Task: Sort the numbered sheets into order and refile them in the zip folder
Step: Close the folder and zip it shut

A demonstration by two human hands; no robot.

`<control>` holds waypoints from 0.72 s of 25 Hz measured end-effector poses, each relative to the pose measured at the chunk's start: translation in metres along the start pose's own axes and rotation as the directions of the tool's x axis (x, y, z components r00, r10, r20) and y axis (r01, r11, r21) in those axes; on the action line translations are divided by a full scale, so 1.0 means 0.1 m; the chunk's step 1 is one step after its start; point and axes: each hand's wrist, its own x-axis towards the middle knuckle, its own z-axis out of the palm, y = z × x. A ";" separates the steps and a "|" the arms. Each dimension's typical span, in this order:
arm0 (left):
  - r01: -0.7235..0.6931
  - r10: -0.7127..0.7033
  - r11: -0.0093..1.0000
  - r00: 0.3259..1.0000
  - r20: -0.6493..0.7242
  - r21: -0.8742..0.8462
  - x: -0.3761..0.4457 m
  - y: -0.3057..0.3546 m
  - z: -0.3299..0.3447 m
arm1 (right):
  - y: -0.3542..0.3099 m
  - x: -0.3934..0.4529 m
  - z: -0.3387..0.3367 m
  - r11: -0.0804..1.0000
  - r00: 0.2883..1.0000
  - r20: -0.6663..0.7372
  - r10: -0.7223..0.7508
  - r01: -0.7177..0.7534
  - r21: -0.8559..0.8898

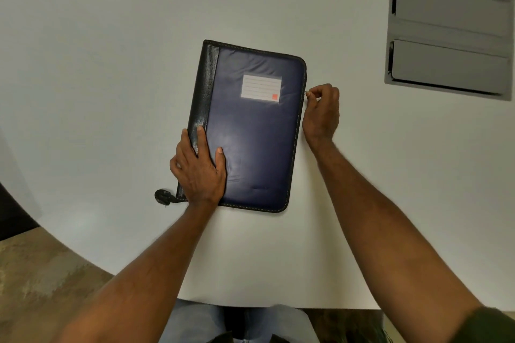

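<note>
Folder: a dark blue zip folder (pixel 250 131) lies flat and closed on the white table (pixel 111 92), a little tilted, its long sides running away from the person. The cover looks smooth, padded and faintly glossy, with rounded corners on its right side and pale stitching along the edge.
Spine: a black grained strip (pixel 204 86), leather-like, runs down the folder's left side.
Label: a pale rectangular card (pixel 260 88) with ruled lines and a small orange square in one corner sits on the upper half of the cover under clear plastic.
Strap: a short black loop (pixel 164 197) sticks out from the folder's near left corner and rests on the table.
Left hand: the left hand (pixel 199 170) lies palm down on the near left part of the folder, fingers straight and spread across the spine and cover, pressing it flat.
Right hand: the right hand (pixel 320 111) sits just beside the folder's right edge, about level with the label, fingers curled, thumb and forefinger pinched on a tiny metal zip pull (pixel 306 93).
Sheets: no sheets show outside the closed folder.
Panel: a grey rectangular hatch (pixel 448 36) with two flat matte flaps is set into the table, well to the right of the folder and farther from the person.
Table: matte, smooth, with a curved near left edge.
</note>
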 end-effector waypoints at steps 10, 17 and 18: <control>0.002 -0.002 1.000 1.000 0.021 -0.001 0.02 0.01 0.00 | -0.20 0.75 0.12 0.990 0.988 0.154 0.019 -0.040 0.138; 0.005 -0.005 1.000 1.000 0.029 -0.003 0.03 -0.01 0.03 | -0.22 1.10 0.07 0.975 0.917 0.381 -0.114 0.030 0.219; 0.005 -0.005 1.000 1.000 0.029 -0.003 0.02 -0.01 0.03 | -0.22 1.16 0.05 0.974 0.899 0.422 -0.121 0.026 0.224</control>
